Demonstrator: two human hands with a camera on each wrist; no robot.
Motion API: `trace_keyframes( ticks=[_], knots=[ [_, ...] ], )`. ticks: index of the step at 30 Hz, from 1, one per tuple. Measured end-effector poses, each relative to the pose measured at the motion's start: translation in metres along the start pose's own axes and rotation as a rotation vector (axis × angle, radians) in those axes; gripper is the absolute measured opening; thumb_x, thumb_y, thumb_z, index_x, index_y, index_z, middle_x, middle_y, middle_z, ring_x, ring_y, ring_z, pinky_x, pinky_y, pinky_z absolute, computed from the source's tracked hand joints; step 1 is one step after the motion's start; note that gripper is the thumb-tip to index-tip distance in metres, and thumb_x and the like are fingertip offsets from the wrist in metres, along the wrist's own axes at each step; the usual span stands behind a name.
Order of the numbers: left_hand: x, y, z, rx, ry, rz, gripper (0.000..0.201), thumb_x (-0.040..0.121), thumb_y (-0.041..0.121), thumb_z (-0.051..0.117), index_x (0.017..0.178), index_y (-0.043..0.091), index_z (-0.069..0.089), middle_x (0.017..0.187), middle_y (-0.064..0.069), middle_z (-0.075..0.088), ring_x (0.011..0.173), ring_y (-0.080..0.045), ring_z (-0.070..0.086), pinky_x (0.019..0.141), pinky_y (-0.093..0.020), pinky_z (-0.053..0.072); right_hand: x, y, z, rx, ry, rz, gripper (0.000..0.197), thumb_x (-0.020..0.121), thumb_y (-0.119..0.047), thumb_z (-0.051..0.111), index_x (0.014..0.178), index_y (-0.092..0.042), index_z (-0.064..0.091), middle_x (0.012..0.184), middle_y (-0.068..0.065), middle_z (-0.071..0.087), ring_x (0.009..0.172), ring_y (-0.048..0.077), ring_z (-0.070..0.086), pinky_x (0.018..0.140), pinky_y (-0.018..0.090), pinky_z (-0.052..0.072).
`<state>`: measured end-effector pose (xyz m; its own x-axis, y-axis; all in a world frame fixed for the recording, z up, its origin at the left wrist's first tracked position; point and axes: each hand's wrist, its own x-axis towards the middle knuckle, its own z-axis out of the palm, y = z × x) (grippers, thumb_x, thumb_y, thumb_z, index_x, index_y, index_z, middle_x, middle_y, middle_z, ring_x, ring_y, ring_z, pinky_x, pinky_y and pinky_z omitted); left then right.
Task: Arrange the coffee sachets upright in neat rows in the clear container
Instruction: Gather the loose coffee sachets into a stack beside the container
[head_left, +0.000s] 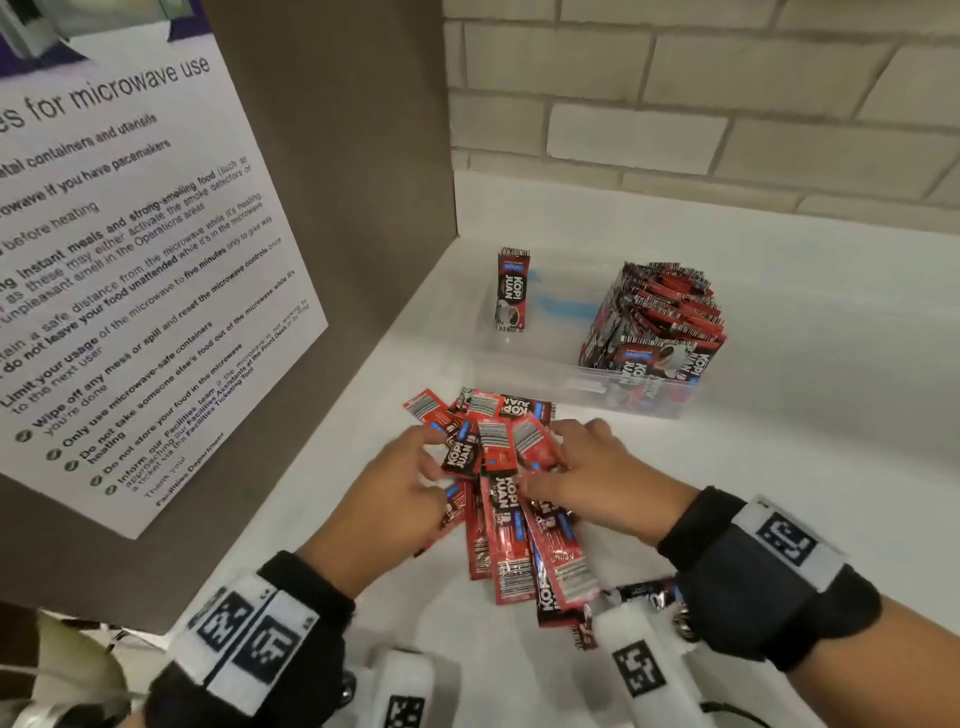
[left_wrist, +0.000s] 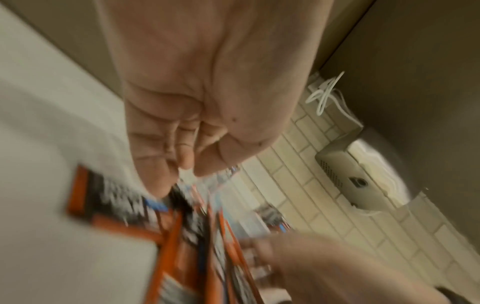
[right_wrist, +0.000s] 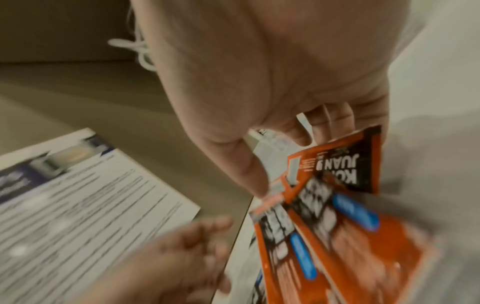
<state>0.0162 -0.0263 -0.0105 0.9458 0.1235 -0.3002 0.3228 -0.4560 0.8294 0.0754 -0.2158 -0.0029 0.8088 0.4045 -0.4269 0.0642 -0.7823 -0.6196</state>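
A loose pile of red-and-black coffee sachets (head_left: 500, 499) lies on the white counter (head_left: 805, 467) in front of the clear container (head_left: 550, 382). My left hand (head_left: 431, 460) grips the pile's left side with curled fingers, and my right hand (head_left: 558, 457) grips its right side. In the blurred left wrist view, the left hand (left_wrist: 182, 164) pinches the sachets (left_wrist: 182, 236) at their top. In the right wrist view, the right hand (right_wrist: 298, 156) holds several sachets (right_wrist: 337, 226) between thumb and fingers. Inside the container, a packed block of upright sachets (head_left: 657, 322) fills the right end. A single sachet (head_left: 511, 288) stands at the left end.
A brown panel with a microwave-rules poster (head_left: 130, 260) rises close on the left. A pale brick wall (head_left: 701, 104) closes the back. A white cable (left_wrist: 327, 92) and a pale wall box (left_wrist: 345, 170) show in the left wrist view.
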Motion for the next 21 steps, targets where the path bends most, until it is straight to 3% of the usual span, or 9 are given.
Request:
trace_keyframes(
  ticks=[3, 7, 10, 12, 14, 16, 19, 21],
  knots=[
    [0.003, -0.015, -0.015, 0.238, -0.015, 0.022, 0.046, 0.085, 0.022, 0.067, 0.126, 0.024, 0.046, 0.102, 0.005, 0.045, 0.082, -0.012, 0.056, 0.07, -0.026, 0.049, 0.0, 0.013, -0.006, -0.019, -0.035, 0.079, 0.062, 0.057, -0.06, 0.066, 0.105, -0.024, 0.051, 0.11, 0.004, 0.047, 0.107, 0.023, 0.049, 0.09, 0.041, 0.048],
    [0.002, -0.012, -0.001, 0.425, -0.132, 0.073, 0.047, 0.078, 0.037, 0.073, 0.118, 0.027, 0.051, 0.103, 0.007, 0.044, 0.074, -0.002, 0.049, 0.062, -0.01, 0.036, 0.004, 0.005, 0.012, -0.087, -0.07, 0.009, 0.057, 0.069, -0.054, 0.068, 0.113, -0.026, 0.047, 0.112, 0.002, 0.045, 0.11, 0.02, 0.037, 0.094, 0.038, 0.043],
    [0.002, -0.002, 0.014, 0.351, -0.112, 0.163, 0.029, 0.079, 0.025, 0.073, 0.103, 0.023, 0.056, 0.089, 0.013, 0.047, 0.066, 0.001, 0.051, 0.057, -0.01, 0.041, 0.009, -0.011, 0.027, -0.072, -0.05, -0.099, 0.046, 0.079, -0.032, 0.067, 0.119, -0.022, 0.047, 0.112, 0.005, 0.045, 0.111, 0.022, 0.034, 0.091, 0.036, 0.04],
    [0.002, 0.002, 0.019, 0.237, -0.116, 0.156, 0.023, 0.082, 0.01, 0.067, 0.097, 0.02, 0.054, 0.084, 0.013, 0.048, 0.062, -0.002, 0.055, 0.059, -0.016, 0.051, 0.015, -0.016, 0.035, 0.013, -0.021, -0.117, 0.046, 0.079, -0.02, 0.065, 0.121, -0.016, 0.046, 0.113, 0.008, 0.043, 0.111, 0.022, 0.035, 0.081, 0.028, 0.041],
    [0.002, 0.005, 0.02, 0.119, -0.162, 0.105, 0.022, 0.083, 0.001, 0.06, 0.098, 0.014, 0.053, 0.084, 0.006, 0.051, 0.07, -0.01, 0.061, 0.067, -0.032, 0.058, 0.017, -0.02, 0.041, 0.177, 0.013, -0.084, 0.051, 0.068, -0.026, 0.069, 0.115, -0.015, 0.051, 0.113, 0.01, 0.047, 0.111, 0.022, 0.044, 0.08, 0.028, 0.046],
    [0.002, 0.008, 0.02, 0.014, -0.198, 0.057, 0.024, 0.084, -0.003, 0.056, 0.098, 0.016, 0.051, 0.086, 0.002, 0.053, 0.08, -0.018, 0.064, 0.074, -0.041, 0.058, 0.022, -0.018, 0.042, 0.34, 0.03, -0.059, 0.054, 0.055, -0.033, 0.071, 0.105, -0.016, 0.059, 0.11, 0.014, 0.055, 0.104, 0.026, 0.057, 0.087, 0.041, 0.052],
    [0.001, 0.012, 0.022, -0.151, -0.216, 0.016, 0.03, 0.09, -0.005, 0.048, 0.091, 0.025, 0.046, 0.084, 0.004, 0.054, 0.073, -0.009, 0.062, 0.067, -0.027, 0.057, 0.023, -0.017, 0.042, 0.436, -0.006, -0.034, 0.04, 0.061, -0.015, 0.075, 0.099, -0.009, 0.064, 0.101, 0.017, 0.065, 0.092, 0.029, 0.066, 0.086, 0.047, 0.054],
    [-0.001, 0.015, 0.023, -0.213, -0.213, 0.01, 0.03, 0.093, -0.005, 0.042, 0.095, 0.024, 0.048, 0.082, 0.005, 0.055, 0.07, -0.006, 0.062, 0.066, -0.025, 0.056, 0.024, -0.017, 0.044, 0.466, 0.026, -0.035, 0.052, 0.05, -0.026, 0.073, 0.1, -0.015, 0.064, 0.102, 0.016, 0.065, 0.095, 0.03, 0.064, 0.084, 0.047, 0.055]
  ],
)
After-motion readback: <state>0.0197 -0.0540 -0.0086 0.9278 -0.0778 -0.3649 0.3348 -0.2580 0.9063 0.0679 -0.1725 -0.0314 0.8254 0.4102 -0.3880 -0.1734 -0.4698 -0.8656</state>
